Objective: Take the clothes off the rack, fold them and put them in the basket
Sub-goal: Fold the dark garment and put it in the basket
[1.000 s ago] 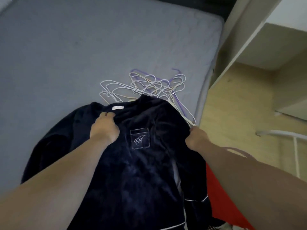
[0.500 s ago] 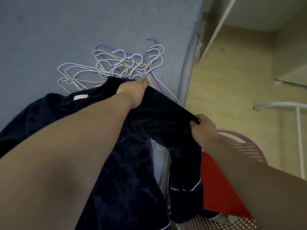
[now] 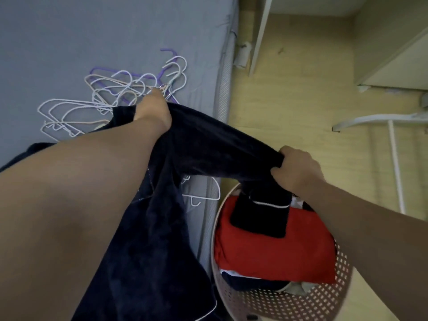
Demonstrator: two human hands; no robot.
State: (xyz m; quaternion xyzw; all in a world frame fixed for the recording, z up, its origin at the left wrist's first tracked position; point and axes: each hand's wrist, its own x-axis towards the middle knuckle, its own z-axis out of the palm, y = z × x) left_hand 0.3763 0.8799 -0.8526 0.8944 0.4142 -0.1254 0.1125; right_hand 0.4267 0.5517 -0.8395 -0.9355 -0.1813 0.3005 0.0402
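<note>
Over the bed's [image 3: 92, 31] edge, the left hand [image 3: 152, 112] and right hand [image 3: 298, 167] each keep a grip clamped on a navy pyjama top [image 3: 208, 144], not yet folded. Beside the bed, the basket [image 3: 301, 304] holds a folded red garment [image 3: 278, 246]. Empty hangers [image 3: 115, 93] lie on the bed.

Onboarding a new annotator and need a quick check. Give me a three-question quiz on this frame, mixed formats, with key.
1. True or false: the left hand and the right hand both grip the navy garment.
2. Fill in: the cuff hanging below the right hand lies over a ____ garment in the basket.
3. Where does the pile of hangers lie? A) on the bed B) in the basket C) in the right hand

Key: 1 true. 2 red: the red garment. 3 A.
</note>
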